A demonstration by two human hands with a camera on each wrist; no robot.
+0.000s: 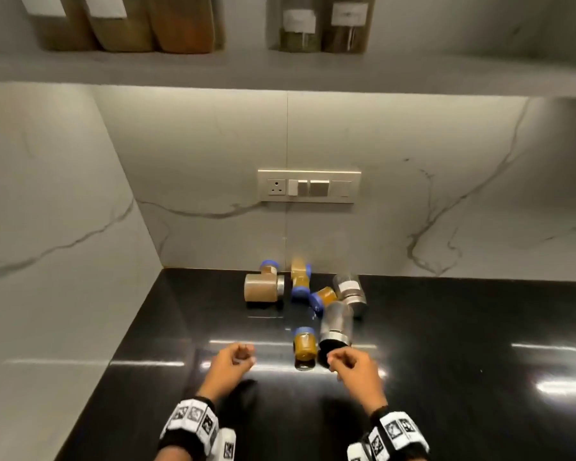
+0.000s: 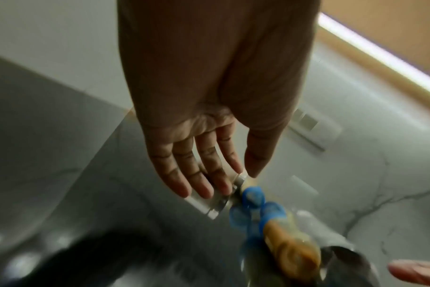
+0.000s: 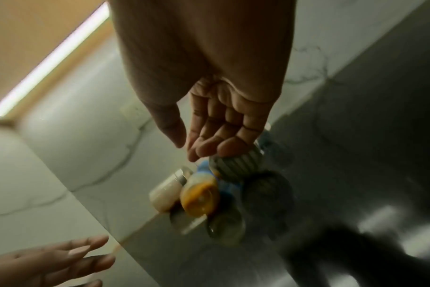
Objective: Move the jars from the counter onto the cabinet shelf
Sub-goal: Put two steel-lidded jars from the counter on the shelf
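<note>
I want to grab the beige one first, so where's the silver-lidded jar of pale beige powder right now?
In the head view, the silver-lidded jar of pale beige powder lies on its side at the left end of the cluster on the black counter, near the back wall.

Table (image 1: pixel 446 344): black stone-like top, highly glossy, throws back long white streaks of light. Backsplash wall (image 1: pixel 197 161): pale marble-look slabs with grey veins, smooth, soft sheen. Switch plate (image 1: pixel 309 186): cream plastic, satin. Jars (image 1: pixel 305 344) near the table's back edge: clear glass or plastic bodies, some with blue plastic caps (image 1: pixel 269 263), others with shiny silver metal-look lids (image 1: pixel 280 287). Shelf (image 1: pixel 280 69): matt grey, smooth. Shelf containers (image 1: pixel 323 24): transparent, with white paper labels. Wrist bands (image 1: pixel 193 419): black cloth, carrying white printed marker blocks.
</note>
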